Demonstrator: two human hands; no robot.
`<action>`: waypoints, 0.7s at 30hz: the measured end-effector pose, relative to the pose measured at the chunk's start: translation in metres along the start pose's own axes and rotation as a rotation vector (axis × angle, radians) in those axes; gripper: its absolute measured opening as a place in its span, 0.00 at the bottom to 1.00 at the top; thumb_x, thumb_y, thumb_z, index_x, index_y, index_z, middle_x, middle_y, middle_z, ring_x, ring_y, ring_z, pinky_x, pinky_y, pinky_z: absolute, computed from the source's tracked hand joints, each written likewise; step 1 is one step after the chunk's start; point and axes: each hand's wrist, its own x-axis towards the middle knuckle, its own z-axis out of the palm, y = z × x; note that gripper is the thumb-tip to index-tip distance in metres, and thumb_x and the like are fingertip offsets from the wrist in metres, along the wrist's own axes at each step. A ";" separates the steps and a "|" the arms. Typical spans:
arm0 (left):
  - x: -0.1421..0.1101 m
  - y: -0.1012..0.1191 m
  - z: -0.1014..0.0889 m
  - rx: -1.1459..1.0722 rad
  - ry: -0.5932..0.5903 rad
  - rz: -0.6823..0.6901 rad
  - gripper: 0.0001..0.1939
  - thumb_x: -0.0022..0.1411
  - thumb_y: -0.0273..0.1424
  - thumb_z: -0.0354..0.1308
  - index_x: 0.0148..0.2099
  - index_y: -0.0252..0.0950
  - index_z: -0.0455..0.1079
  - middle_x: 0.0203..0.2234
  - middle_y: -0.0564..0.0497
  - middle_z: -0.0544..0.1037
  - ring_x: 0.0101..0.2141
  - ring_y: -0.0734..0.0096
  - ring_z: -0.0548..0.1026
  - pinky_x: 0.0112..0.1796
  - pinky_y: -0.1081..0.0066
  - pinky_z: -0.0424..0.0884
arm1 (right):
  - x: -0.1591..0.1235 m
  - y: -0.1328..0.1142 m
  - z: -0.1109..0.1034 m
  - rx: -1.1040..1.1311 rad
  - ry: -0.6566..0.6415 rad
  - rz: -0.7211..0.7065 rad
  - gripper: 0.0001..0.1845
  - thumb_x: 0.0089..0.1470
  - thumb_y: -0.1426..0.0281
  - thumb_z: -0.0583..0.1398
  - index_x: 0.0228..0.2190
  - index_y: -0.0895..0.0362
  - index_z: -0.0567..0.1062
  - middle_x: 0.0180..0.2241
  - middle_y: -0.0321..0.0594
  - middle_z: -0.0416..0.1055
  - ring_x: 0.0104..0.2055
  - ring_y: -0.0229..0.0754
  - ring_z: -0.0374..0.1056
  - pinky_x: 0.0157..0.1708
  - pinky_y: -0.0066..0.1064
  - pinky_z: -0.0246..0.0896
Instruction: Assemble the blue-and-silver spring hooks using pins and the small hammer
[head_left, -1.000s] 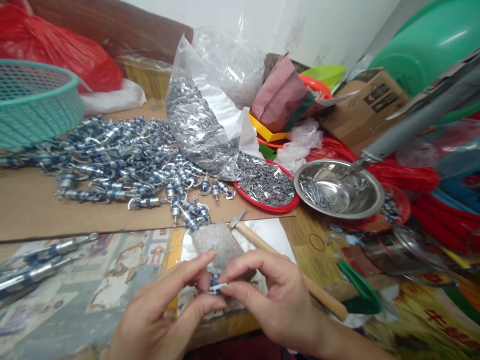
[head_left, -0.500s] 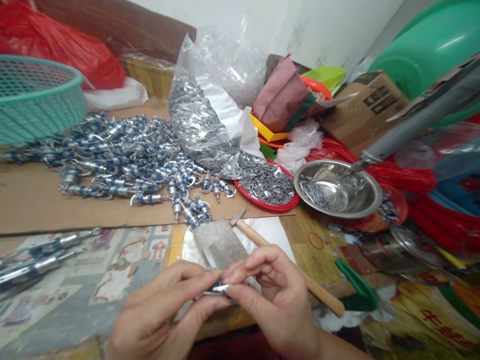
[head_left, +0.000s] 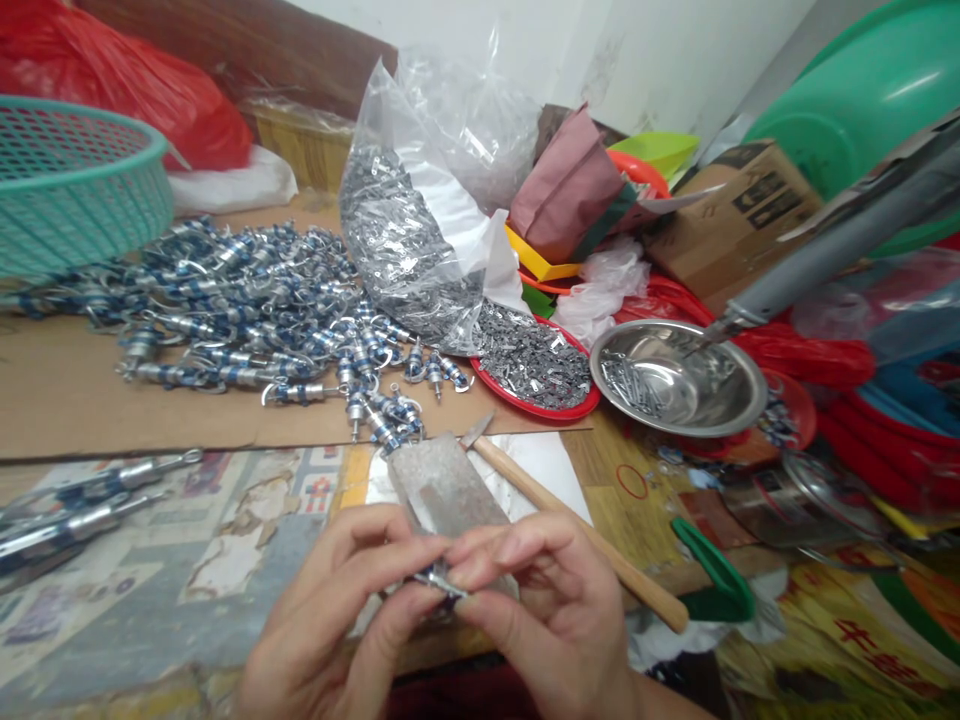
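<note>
My left hand (head_left: 341, 610) and my right hand (head_left: 544, 600) meet at the front middle, fingertips pinched together on a small metal part (head_left: 441, 582). Most of that part is hidden by the fingers; a shiny silver strip and a bit of blue show. Just beyond the hands lies a grey metal block (head_left: 442, 485) on white paper. A hammer (head_left: 577, 520) with a wooden handle rests beside the block, its handle passing behind my right hand. Farther back, a heap of silver-and-blue metal fittings (head_left: 247, 290) covers brown cardboard.
A clear bag of small metal pieces (head_left: 405, 250) leans behind a red plate (head_left: 540, 412) of similar pieces. A steel bowl (head_left: 720, 410) holds pins, with a grey tool (head_left: 832, 235) slanting above it. At left stand a green basket (head_left: 82, 200) and larger fittings (head_left: 90, 510).
The small metal part has tilted in my fingers, its right end now lower. Both hands have shifted slightly, and the pinch on it continues.
</note>
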 end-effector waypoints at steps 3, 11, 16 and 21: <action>0.001 0.001 -0.001 -0.005 -0.032 -0.061 0.15 0.57 0.21 0.55 0.37 0.49 0.74 0.33 0.57 0.75 0.35 0.75 0.75 0.36 0.82 0.69 | -0.002 0.003 -0.002 -0.246 0.020 -0.141 0.15 0.51 0.76 0.63 0.40 0.50 0.69 0.33 0.36 0.76 0.41 0.40 0.72 0.44 0.32 0.69; 0.002 0.000 -0.003 -0.052 0.021 -0.197 0.10 0.58 0.27 0.55 0.35 0.50 0.72 0.33 0.63 0.77 0.37 0.79 0.75 0.40 0.87 0.68 | 0.012 -0.006 -0.025 -0.878 -0.371 -0.760 0.12 0.61 0.77 0.50 0.37 0.64 0.74 0.36 0.47 0.76 0.48 0.40 0.69 0.49 0.26 0.66; 0.002 -0.002 -0.012 0.090 -0.074 -0.084 0.12 0.57 0.25 0.56 0.38 0.50 0.72 0.36 0.63 0.78 0.40 0.80 0.75 0.44 0.88 0.65 | 0.016 -0.005 -0.029 -0.892 -0.376 -0.802 0.12 0.60 0.76 0.52 0.36 0.64 0.76 0.37 0.45 0.77 0.50 0.39 0.67 0.52 0.24 0.62; 0.008 -0.005 -0.023 0.068 -0.198 -0.135 0.09 0.57 0.28 0.56 0.36 0.48 0.75 0.38 0.58 0.81 0.40 0.72 0.77 0.44 0.81 0.69 | 0.013 -0.004 -0.026 -0.845 -0.340 -0.667 0.09 0.56 0.79 0.57 0.35 0.61 0.77 0.37 0.43 0.77 0.47 0.37 0.70 0.49 0.24 0.64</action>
